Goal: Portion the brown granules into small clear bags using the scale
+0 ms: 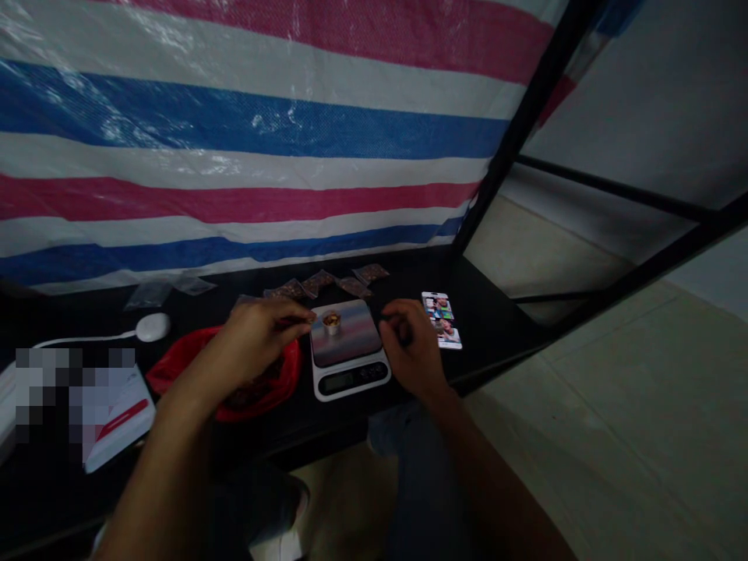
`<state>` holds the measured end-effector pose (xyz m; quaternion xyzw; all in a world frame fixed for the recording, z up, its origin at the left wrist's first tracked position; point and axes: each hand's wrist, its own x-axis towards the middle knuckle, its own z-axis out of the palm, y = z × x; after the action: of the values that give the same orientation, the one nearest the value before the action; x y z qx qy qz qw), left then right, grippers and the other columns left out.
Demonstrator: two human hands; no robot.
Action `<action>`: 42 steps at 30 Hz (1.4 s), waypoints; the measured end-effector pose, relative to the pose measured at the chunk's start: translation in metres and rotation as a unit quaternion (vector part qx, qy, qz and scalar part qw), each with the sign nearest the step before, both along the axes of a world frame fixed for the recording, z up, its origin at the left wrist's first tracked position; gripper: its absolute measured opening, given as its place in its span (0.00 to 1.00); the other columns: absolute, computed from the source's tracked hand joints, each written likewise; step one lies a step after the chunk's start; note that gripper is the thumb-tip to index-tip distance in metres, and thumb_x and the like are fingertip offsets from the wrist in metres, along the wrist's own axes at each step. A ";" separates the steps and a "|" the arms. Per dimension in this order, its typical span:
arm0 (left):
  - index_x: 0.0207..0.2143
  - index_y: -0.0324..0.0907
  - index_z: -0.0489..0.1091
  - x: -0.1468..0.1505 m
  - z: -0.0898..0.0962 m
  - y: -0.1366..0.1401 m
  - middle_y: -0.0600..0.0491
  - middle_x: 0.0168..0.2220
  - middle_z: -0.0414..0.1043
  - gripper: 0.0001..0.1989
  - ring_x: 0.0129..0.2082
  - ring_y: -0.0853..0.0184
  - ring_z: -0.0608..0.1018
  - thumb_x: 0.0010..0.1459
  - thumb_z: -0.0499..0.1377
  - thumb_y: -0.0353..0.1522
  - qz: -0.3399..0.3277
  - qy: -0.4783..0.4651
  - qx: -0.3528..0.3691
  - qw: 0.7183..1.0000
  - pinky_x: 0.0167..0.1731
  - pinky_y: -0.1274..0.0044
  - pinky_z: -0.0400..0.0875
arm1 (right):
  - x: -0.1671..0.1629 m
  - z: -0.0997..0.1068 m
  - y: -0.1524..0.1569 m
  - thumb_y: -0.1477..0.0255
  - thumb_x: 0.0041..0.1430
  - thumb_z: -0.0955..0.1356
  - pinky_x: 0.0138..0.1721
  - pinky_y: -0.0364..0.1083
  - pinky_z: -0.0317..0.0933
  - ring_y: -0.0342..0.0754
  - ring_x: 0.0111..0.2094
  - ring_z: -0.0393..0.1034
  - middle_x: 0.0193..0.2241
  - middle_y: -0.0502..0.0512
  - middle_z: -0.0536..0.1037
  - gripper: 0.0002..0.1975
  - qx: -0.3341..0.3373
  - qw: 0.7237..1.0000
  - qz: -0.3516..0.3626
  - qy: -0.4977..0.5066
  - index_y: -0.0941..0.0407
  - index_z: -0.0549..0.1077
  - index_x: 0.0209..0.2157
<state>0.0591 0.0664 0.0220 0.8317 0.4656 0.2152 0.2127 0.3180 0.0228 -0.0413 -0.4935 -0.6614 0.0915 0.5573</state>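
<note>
Small cup [332,329] with brownish bits sits on the plate of the scale [356,347], toward the scale's far side. Left hand [266,331] at scale's left edge, thumb and index tips near together; can't tell if anything is pinched. Right hand [409,343] just right of scale, fingers curled in; can't tell if it holds anything. Risk: either hand could bump the scale or lean on its edge, upsetting the reading or tipping the light-looking cup; bits could spill on the plate. Hard to see: dim and blurry, scale's display [339,382] unreadable, left forearm hides part of the red bag [269,407] left of scale, its dark contents unclear; filled packets [319,282] behind scale partly covered by left hand.
</note>
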 end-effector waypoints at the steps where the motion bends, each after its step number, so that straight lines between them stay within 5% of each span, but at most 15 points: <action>1: 0.44 0.44 0.82 0.010 0.001 0.006 0.48 0.46 0.84 0.15 0.46 0.57 0.83 0.63 0.58 0.39 -0.013 -0.004 0.012 1.000 0.50 0.69 0.75 | -0.014 0.002 0.006 0.75 0.61 0.67 0.34 0.47 0.64 0.46 0.34 0.70 0.42 0.55 0.76 0.08 0.000 1.000 0.016 0.008 0.53 0.72 0.42; 10: 0.40 0.41 0.82 0.038 -0.019 0.030 0.46 0.41 0.84 0.14 0.42 0.58 0.83 0.64 0.55 0.27 -0.066 0.069 0.057 0.994 0.45 0.72 0.74 | -0.063 0.003 0.049 0.75 0.59 0.66 0.41 0.50 0.68 0.48 0.37 0.71 0.42 0.56 0.75 0.09 0.010 0.996 0.066 0.065 0.53 0.71 0.42; 19: 0.40 0.42 0.83 0.038 -0.023 0.034 0.46 0.40 0.83 0.15 0.44 0.57 0.83 0.62 0.56 0.23 -0.093 0.088 0.061 0.990 0.46 0.70 0.73 | -0.051 -0.008 0.052 0.74 0.60 0.66 0.35 0.48 0.65 0.48 0.36 0.71 0.41 0.57 0.76 0.07 0.016 0.994 0.075 0.071 0.55 0.73 0.41; 24: 0.44 0.42 0.81 0.036 -0.027 0.034 0.46 0.43 0.83 0.12 0.43 0.58 0.83 0.64 0.58 0.27 -0.073 0.041 0.040 0.996 0.47 0.69 0.74 | -0.041 -0.011 0.055 0.72 0.61 0.66 0.32 0.46 0.63 0.47 0.34 0.71 0.38 0.54 0.78 0.06 -0.043 0.994 0.066 0.074 0.54 0.73 0.39; 36: 0.55 0.44 0.76 0.040 -0.024 0.024 0.49 0.52 0.81 0.19 0.50 0.61 0.82 0.63 0.57 0.24 -0.099 -0.072 0.008 0.992 0.53 0.69 0.75 | -0.038 -0.019 0.055 0.71 0.61 0.66 0.33 0.47 0.64 0.48 0.34 0.72 0.36 0.53 0.78 0.06 -0.056 0.994 0.074 0.059 0.54 0.74 0.40; 42: 0.53 0.40 0.76 0.023 -0.024 0.024 0.46 0.53 0.81 0.15 0.53 0.60 0.81 0.67 0.56 0.29 -0.034 -0.074 0.061 0.995 0.56 0.68 0.73 | -0.034 -0.016 0.052 0.71 0.63 0.66 0.33 0.47 0.65 0.48 0.33 0.71 0.35 0.53 0.77 0.06 -0.059 0.995 0.070 0.046 0.54 0.75 0.40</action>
<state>0.0817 0.0901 -0.0022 0.8403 0.4061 0.2965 0.2029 0.2837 0.0750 -0.0575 -0.4732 -0.6615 0.1918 0.5493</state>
